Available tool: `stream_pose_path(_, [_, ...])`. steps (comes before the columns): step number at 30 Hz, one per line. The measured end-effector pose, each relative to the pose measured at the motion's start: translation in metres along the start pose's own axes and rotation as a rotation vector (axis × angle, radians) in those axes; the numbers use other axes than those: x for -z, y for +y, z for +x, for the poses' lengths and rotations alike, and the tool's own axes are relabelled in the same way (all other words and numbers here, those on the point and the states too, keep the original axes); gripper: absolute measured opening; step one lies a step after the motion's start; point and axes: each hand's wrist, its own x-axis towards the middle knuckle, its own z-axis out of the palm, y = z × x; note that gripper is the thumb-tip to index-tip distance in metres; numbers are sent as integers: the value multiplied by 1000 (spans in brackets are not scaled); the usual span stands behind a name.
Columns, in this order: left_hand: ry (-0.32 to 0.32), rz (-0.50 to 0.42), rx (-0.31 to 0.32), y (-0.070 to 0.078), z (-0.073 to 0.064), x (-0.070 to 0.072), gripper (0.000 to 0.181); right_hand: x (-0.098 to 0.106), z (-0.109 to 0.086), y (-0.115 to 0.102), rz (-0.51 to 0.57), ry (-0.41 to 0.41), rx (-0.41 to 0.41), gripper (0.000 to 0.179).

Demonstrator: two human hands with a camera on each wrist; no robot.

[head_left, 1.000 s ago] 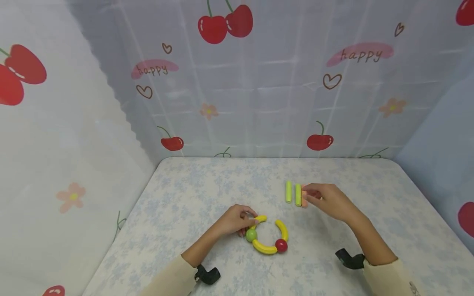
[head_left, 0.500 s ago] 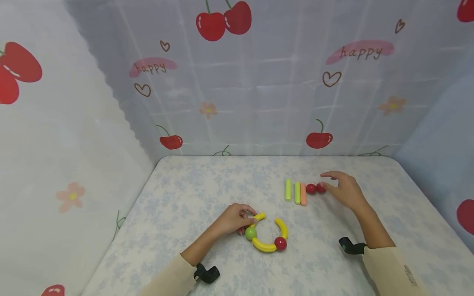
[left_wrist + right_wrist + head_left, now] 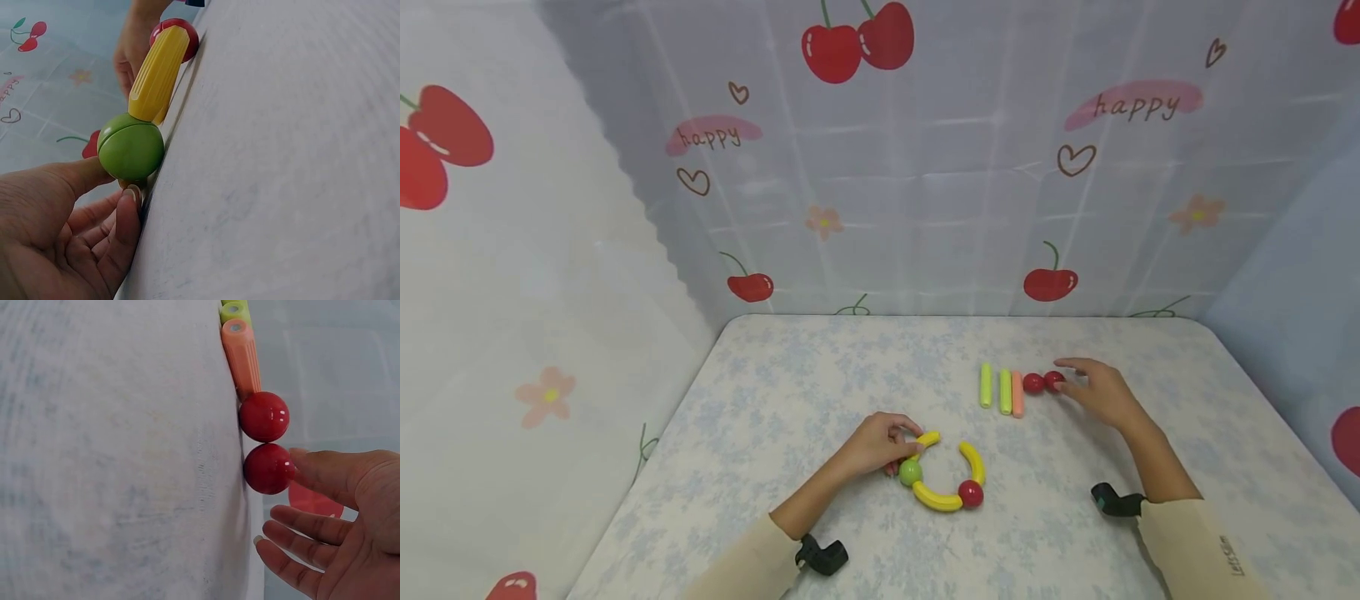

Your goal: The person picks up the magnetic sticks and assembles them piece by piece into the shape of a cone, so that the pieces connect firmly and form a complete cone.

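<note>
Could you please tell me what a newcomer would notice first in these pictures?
Probably the yellow rods, green ball and red ball on the table, set in a ring with a gap at the far side, the left hand pinching one rod. Next, two red balls near the right hand, farther back to the right. Behind the table, big red cherries stand out on the backdrop.

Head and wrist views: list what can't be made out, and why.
Head view: part of the upper-left yellow piece, covered by the left hand.
Left wrist view: much of the red ball, behind the lower yellow piece.
Right wrist view: part of the light-green sticks, cut off by the top edge.
</note>
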Motion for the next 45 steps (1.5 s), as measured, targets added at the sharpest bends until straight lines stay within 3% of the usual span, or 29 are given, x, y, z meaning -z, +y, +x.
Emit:
stream_pose_path(8, [0,-2,8,-3,1,-1,18,-7,1,3,15,-21,20,46])
stream_pose_path(23, [6,-5,10,0,0,-1,19,-6,1,5,3,23,60,38])
stream_pose_path(34, [5,-7,18,0,-2,-1,19,6,-7,-22,9,54,94,39])
stream_pose_path(45, [4,1,15,0,-1,-1,20,3,-12,-58,53,21,119,41])
